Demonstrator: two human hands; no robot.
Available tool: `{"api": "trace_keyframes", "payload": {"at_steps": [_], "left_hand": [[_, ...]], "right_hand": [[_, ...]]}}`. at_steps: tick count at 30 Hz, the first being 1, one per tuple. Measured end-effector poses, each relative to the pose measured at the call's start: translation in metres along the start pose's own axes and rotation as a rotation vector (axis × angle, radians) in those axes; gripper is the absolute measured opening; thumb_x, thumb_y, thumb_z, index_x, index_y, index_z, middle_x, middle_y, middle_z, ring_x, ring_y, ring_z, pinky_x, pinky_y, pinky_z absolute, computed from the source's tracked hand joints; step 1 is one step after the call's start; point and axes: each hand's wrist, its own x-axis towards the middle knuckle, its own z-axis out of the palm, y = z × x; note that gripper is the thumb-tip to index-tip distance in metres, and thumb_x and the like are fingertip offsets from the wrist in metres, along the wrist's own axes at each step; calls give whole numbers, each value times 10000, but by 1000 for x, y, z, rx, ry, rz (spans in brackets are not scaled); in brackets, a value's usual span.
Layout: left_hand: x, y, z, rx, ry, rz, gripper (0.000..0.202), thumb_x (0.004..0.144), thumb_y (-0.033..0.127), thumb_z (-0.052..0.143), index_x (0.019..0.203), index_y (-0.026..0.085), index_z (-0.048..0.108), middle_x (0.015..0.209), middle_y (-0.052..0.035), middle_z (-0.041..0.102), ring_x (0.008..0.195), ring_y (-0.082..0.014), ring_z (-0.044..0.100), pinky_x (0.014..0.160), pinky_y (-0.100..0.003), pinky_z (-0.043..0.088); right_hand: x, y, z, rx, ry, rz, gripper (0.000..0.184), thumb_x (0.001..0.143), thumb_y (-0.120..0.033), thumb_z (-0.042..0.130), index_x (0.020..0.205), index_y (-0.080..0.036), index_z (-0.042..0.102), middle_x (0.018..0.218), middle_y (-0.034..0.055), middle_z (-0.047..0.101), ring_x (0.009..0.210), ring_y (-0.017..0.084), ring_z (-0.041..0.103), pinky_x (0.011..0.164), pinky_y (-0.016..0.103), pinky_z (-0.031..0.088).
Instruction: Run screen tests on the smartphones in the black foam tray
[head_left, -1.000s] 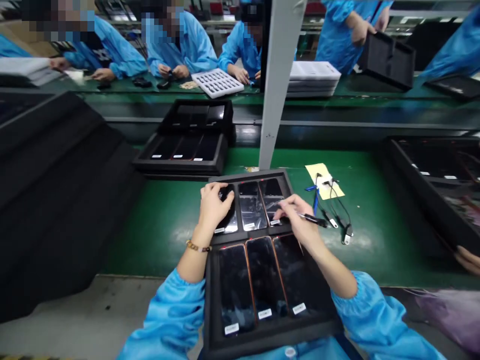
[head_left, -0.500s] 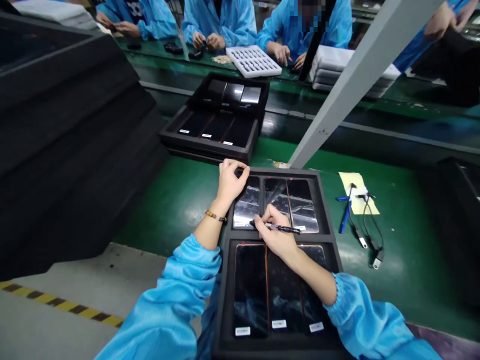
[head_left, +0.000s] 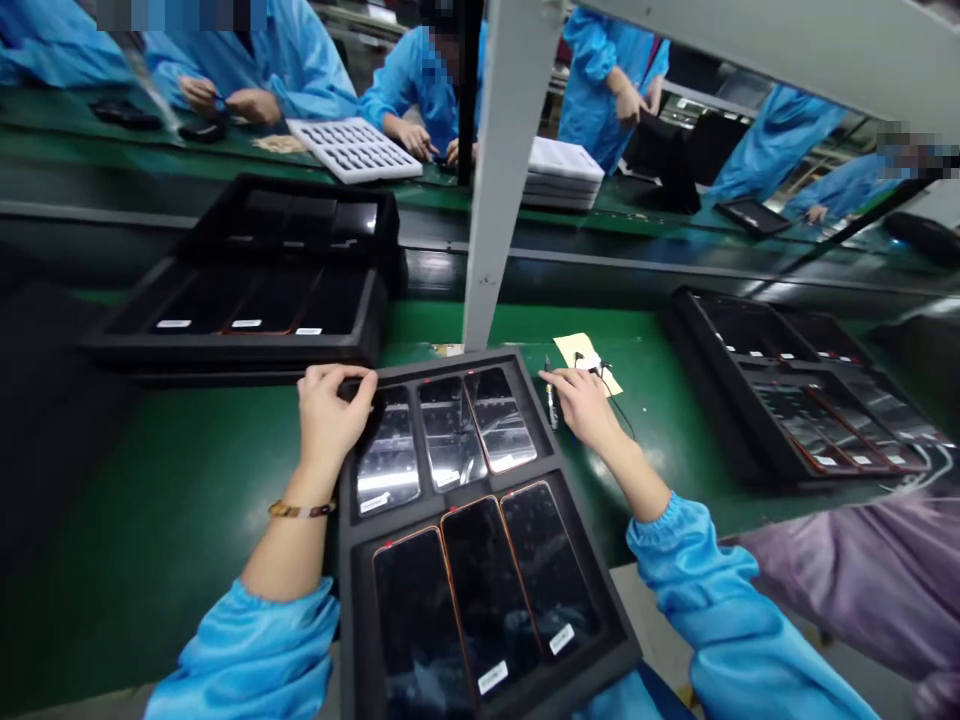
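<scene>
A black foam tray (head_left: 450, 507) lies in front of me, with phone-like dark panels (head_left: 487, 590) in its two rows of slots. Several panels have white labels at their lower ends and orange edges. My left hand (head_left: 330, 415) pinches the tray's far left corner between thumb and fingers. Beyond the tray's right edge, my right hand (head_left: 589, 405) has its fingers stretched out over a pen (head_left: 553, 408) on the green tabletop. The fingertips are at the pen; it is not gripped in the palm.
Black trays of panels stand at left (head_left: 315, 350) and right (head_left: 720, 400). Behind the pen lie yellow paper (head_left: 574, 347) and cables (head_left: 621, 410). A grey post (head_left: 495, 200) rises beyond the tray. Co-workers in blue sit across the bench; a purple sleeve (head_left: 847, 560) is at right.
My right hand has moved from over the panels to the right of the tray, bringing the pen to the tabletop. My left hand stays at the corner. The view has turned right.
</scene>
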Motion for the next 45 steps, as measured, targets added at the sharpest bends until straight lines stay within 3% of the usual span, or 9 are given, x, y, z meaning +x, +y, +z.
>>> {"api": "trace_keyframes", "payload": {"at_steps": [7, 12, 20, 24, 27, 29, 32, 37, 45], "left_hand": [[1, -3, -1, 12, -13, -27, 329, 951, 520, 634, 1020, 245, 801, 1096, -104, 658, 1140, -317, 619, 1114, -483, 499], [2, -6, 0, 1, -25, -33, 359, 947, 549, 638, 1025, 240, 803, 1104, -104, 657, 1135, -312, 621, 1085, -468, 512], [-4, 5, -3, -36, 10, 2, 238, 971, 413, 647, 962, 222, 789, 1075, -93, 670, 1120, -285, 628, 1108, -448, 481], [-4, 8, -2, -65, 1, -4, 163, 972, 348, 683, 947, 225, 786, 1059, -85, 663, 1094, -276, 616, 1082, -426, 481], [-5, 8, -2, -80, 14, -10, 124, 964, 316, 709, 942, 222, 787, 1060, -85, 655, 1084, -278, 604, 1073, -428, 477], [-6, 9, -2, -94, 12, -14, 112, 964, 303, 715, 944, 221, 787, 1060, -86, 649, 1089, -282, 599, 1072, -431, 476], [-7, 11, -3, -110, 7, -17, 99, 966, 290, 717, 944, 220, 784, 1057, -86, 645, 1094, -283, 596, 1076, -437, 477], [-8, 11, -1, -133, 16, -8, 72, 960, 260, 731, 947, 220, 790, 1060, -88, 640, 1098, -284, 595, 1078, -451, 486], [-10, 11, 1, -132, 32, 10, 46, 957, 228, 745, 945, 235, 789, 1069, -77, 640, 1109, -277, 597, 1086, -447, 483]], "right_hand": [[-8, 5, 3, -167, 97, 235, 300, 1032, -334, 527, 1233, -199, 703, 1086, 161, 760, 1124, 377, 570, 999, 524, 434], [-27, 4, 0, -242, 97, 318, 365, 1011, -431, 568, 1253, -183, 684, 1144, 233, 752, 1147, 421, 560, 975, 561, 434], [-40, -3, -13, -37, 60, 291, 394, 1045, -397, 419, 1210, -221, 730, 996, 201, 778, 1091, 420, 666, 936, 598, 493], [-36, -45, -33, 596, 136, 160, 361, 1037, -463, 580, 1366, -331, 651, 1118, 100, 793, 1054, 314, 750, 905, 486, 577], [-32, -114, -21, 927, 164, 104, 223, 956, -426, 767, 1117, -318, 656, 916, 26, 769, 831, 231, 745, 765, 368, 577], [-30, -163, 2, 1049, -88, 94, 166, 1077, -447, 580, 1047, -293, 633, 763, -5, 726, 721, 190, 712, 690, 321, 548], [-28, -210, 42, 1151, -345, 146, 196, 1051, -469, 613, 1085, -279, 581, 785, -13, 752, 679, 176, 703, 630, 294, 534], [-32, -223, 70, 1110, -331, 286, 401, 935, -517, 763, 815, -275, 465, 622, -45, 657, 517, 147, 587, 523, 266, 452], [-32, -236, 71, 804, -131, 54, 444, 981, -379, 632, 661, -260, 348, 565, -74, 344, 515, 107, 344, 519, 266, 291]]}}
